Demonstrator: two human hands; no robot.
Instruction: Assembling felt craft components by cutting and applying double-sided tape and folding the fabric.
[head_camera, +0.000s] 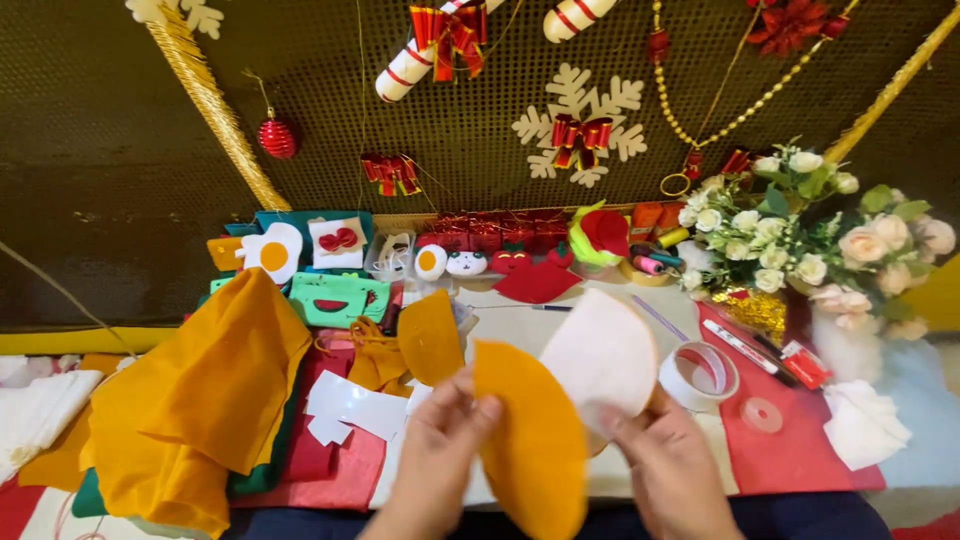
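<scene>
The mustard-yellow oval felt piece (530, 440) is held up over the near edge of the worktop (520, 320), low in the middle of the view. The left hand (440, 450) pinches its left edge, grip clamped on the felt with the thumb on the front face. Just right of the yellow oval and partly behind it is a white rounded felt piece (600, 355), tilted, its lower edge caught in the right hand (665, 465), whose grip is clamped on that white felt. The two pieces overlap where they meet.

Just right of the yellow oval beyond the white piece sits a roll of clear tape (700, 375), on a red felt sheet (790, 440) that carries a pen (750, 348) and a small pink ring (762, 415). Farther right of the oval stands a bouquet of white and pale pink artificial roses (810, 235).

Above and left of the oval lies a second mustard-yellow felt cut-out (430, 338). Well left of the oval is a heap of crumpled mustard-yellow felt cloth (190, 400), with white paper scraps (350, 408) on red felt between heap and oval.

Behind the oval, along the back of the worktop, small felt craft figures (450, 262) stand in a row. Above them the dark mesh wall (120, 150) carries a pale wooden snowflake with a red bow (580, 125).
</scene>
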